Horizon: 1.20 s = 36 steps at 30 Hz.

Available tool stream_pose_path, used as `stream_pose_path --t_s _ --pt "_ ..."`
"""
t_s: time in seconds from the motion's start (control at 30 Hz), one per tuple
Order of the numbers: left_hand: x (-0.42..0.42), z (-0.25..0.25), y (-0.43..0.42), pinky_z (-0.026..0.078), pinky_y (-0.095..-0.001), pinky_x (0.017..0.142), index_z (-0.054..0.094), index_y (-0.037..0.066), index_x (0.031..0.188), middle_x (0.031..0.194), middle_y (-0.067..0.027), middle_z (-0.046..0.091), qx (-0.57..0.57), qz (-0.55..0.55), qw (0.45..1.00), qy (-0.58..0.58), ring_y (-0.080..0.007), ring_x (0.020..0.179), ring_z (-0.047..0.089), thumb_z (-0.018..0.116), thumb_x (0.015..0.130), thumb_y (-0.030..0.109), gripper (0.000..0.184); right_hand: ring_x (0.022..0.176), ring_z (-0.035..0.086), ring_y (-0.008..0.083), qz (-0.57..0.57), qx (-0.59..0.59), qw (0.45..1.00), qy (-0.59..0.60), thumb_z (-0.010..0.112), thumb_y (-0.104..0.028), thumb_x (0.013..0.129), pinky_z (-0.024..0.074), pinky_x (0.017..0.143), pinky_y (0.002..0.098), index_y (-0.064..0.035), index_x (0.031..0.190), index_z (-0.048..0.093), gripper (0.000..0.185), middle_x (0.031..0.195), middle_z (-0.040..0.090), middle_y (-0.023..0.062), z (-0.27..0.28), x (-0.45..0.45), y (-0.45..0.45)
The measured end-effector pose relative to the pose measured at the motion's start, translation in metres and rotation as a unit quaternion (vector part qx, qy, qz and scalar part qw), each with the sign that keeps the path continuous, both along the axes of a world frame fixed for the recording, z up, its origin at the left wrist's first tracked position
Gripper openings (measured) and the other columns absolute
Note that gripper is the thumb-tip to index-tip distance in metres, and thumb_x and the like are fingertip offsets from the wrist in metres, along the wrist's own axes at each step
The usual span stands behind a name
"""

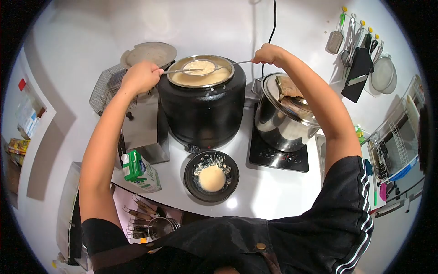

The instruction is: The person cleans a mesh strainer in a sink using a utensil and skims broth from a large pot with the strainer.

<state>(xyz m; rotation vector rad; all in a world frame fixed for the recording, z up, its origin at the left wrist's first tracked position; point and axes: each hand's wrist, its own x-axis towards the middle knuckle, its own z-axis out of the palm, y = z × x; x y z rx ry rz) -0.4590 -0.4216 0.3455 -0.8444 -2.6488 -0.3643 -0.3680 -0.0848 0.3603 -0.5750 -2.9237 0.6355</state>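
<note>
The left hand is wrapped around a thin utensil, the right hand around a strainer's handle — the strainer between them, over creamy liquid in the black kettle. Below the left, a carton's print is illegibly small; the right forearm partly hides a steel pot.

Between the left grip and right grip, the liquid is cream, its kettle black; below the left, the carton is green-and-white.
</note>
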Motion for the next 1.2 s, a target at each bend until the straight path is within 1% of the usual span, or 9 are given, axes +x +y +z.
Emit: stream_pose_path --t_s 0.03,0.1,0.3,0.37,0.6,0.7,0.97,1.1,1.2 --pt "0.001 -0.001 -0.001 0.042 -0.0387 0.062 0.059 0.005 0.070 0.066 -0.0142 0.058 0.004 -0.007 1.000 0.011 -0.0303 0.066 0.056 0.047 0.080 0.030 0.030 0.051 0.037 0.0165 -0.001 -0.001 1.000 0.000 0.058 -0.024 0.073 0.0309 0.050 0.0324 -0.0015 0.058 0.057 0.027 0.052 0.042 0.0044 0.001 -0.001 0.002" --pt "0.002 -0.004 -0.004 0.042 -0.0385 0.061 0.060 0.005 0.070 0.065 -0.0139 0.058 0.006 -0.012 1.000 0.019 -0.0297 0.065 0.056 0.046 0.080 0.029 0.029 0.049 0.037 0.0152 0.023 0.035 0.999 -0.025 0.063 -0.028 0.067 0.0309 0.043 0.0312 0.0029 0.083 0.063 0.035 0.071 0.054 0.0115 0.001 -0.002 0.004" --pt "0.010 0.000 -0.004 0.042 -0.0391 0.060 0.058 0.004 0.069 0.062 -0.0148 0.056 -0.019 -0.010 1.000 -0.006 -0.0303 0.063 0.055 0.046 0.080 0.028 0.029 0.052 0.040 0.0172 0.017 0.047 0.998 -0.033 0.062 -0.030 0.067 0.0337 0.045 0.0328 0.0021 0.079 0.063 0.034 0.072 0.055 0.0109 0.004 -0.001 0.002" --pt "0.004 0.001 -0.006 0.043 -0.0400 0.069 0.062 0.008 0.084 0.079 -0.0143 0.060 -0.014 0.030 0.999 0.001 -0.0320 0.077 0.056 0.048 0.080 0.031 0.027 0.052 0.040 0.0173 0.026 0.035 0.999 -0.025 0.062 -0.030 0.067 0.0336 0.045 0.0330 0.0024 0.079 0.062 0.035 0.071 0.054 0.0107 0.002 -0.003 0.005" --pt "0.010 0.006 -0.005 0.043 -0.0406 0.067 0.061 0.007 0.079 0.077 -0.0157 0.059 -0.014 0.027 1.000 -0.008 -0.0325 0.074 0.056 0.048 0.080 0.030 0.027 0.061 0.045 0.0177 -0.001 0.038 0.999 -0.026 0.061 -0.023 0.071 0.0363 0.055 0.0319 -0.0011 0.072 0.063 0.023 0.065 0.053 0.0082 0.006 0.006 0.002" --pt "0.014 0.007 -0.002 0.044 -0.0397 0.069 0.063 0.009 0.083 0.080 -0.0150 0.060 -0.078 0.003 0.995 -0.054 -0.0311 0.078 0.057 0.048 0.080 0.031 0.026 0.049 0.037 0.0170 0.030 0.011 0.999 -0.003 0.062 -0.030 0.068 0.0304 0.043 0.0330 0.0010 0.074 0.062 0.031 0.066 0.051 0.0091 0.001 0.005 0.009" --pt "0.003 0.001 -0.003 0.043 -0.0409 0.068 0.062 0.010 0.083 0.080 -0.0154 0.060 -0.007 0.036 0.999 0.008 -0.0326 0.077 0.056 0.048 0.079 0.031 0.025 0.049 0.035 0.0166 0.018 0.031 0.999 -0.024 0.062 -0.028 0.068 0.0303 0.043 0.0332 0.0019 0.074 0.061 0.031 0.065 0.050 0.0082 0.004 0.007 0.008" --pt "0.014 0.011 0.000 0.044 -0.0410 0.071 0.062 0.012 0.087 0.083 -0.0144 0.060 -0.048 0.014 0.998 -0.050 -0.0321 0.081 0.056 0.048 0.079 0.031 0.025 0.051 0.036 0.0167 0.033 0.036 0.998 -0.028 0.063 -0.028 0.068 0.0313 0.045 0.0338 0.0029 0.074 0.061 0.032 0.068 0.051 0.0095 0.006 0.005 0.008" --pt "0.003 0.003 0.005 0.043 -0.0411 0.064 0.061 0.004 0.077 0.071 -0.0171 0.058 -0.038 0.002 0.998 0.044 -0.0340 0.071 0.056 0.048 0.080 0.028 0.028 0.052 0.037 0.0167 0.017 0.015 1.000 -0.014 0.063 -0.028 0.067 0.0317 0.045 0.0335 0.0029 0.074 0.061 0.032 0.069 0.052 0.0097 0.006 0.007 0.002"
